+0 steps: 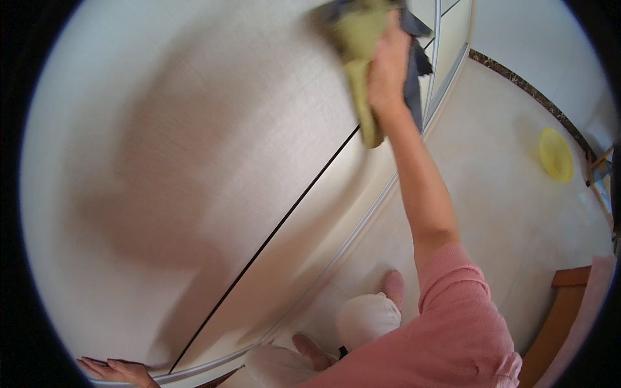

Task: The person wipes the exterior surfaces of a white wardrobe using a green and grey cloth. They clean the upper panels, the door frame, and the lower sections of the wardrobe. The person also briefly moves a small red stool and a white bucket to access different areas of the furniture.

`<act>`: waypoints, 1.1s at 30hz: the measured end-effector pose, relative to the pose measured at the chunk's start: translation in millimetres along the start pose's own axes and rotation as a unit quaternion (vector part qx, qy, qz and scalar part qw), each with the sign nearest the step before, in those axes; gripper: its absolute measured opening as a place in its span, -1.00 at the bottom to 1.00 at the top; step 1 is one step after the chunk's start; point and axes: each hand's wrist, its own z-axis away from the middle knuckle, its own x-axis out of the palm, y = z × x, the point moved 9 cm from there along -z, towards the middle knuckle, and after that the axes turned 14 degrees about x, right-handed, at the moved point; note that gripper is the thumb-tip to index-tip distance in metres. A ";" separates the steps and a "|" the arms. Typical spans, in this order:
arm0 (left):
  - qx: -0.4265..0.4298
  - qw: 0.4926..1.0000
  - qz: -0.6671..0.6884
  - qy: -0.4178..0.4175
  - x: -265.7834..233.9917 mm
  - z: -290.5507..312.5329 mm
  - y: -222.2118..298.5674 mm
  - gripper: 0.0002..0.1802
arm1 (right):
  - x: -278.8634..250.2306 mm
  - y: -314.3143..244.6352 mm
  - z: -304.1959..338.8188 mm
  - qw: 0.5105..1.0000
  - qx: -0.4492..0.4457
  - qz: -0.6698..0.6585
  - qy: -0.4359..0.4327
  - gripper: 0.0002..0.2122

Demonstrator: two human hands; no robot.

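Up top, a person in a pink top (414, 339) has the R hand (390, 74) on a green-and-grey cloth (359, 40), fingers closed on it, a bit blurred; cloth is against a pale door panel (187, 149), by the upper end of the visible black strip (265, 246). Low at L of view, the L hand (119, 371) lies by the panel's edge, fingers straight, slightly apart. Yellow basin (556, 155) sits on the floor (498, 200) at R, nr the wall w/ dark skirting (527, 88).

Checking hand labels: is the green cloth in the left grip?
No, the right grip holds the green cloth, while the left grip lies well away from it, at lower left.
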 end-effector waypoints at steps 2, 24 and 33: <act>0.003 1.000 0.004 0.000 -6.0 -3.3 1.2 -0.16 | -17.5 104.8 -0.8 0.991 0.100 -0.066 0.057 -0.49; 0.083 0.994 -0.069 -0.007 -4.8 -2.0 24.1 -0.35 | 27.4 64.9 124.4 0.933 0.355 -0.048 0.041 -0.46; 0.033 0.997 -0.069 -0.024 -4.9 14.9 26.2 -0.40 | 107.9 -374.9 148.7 0.979 -0.159 0.056 -0.114 -0.51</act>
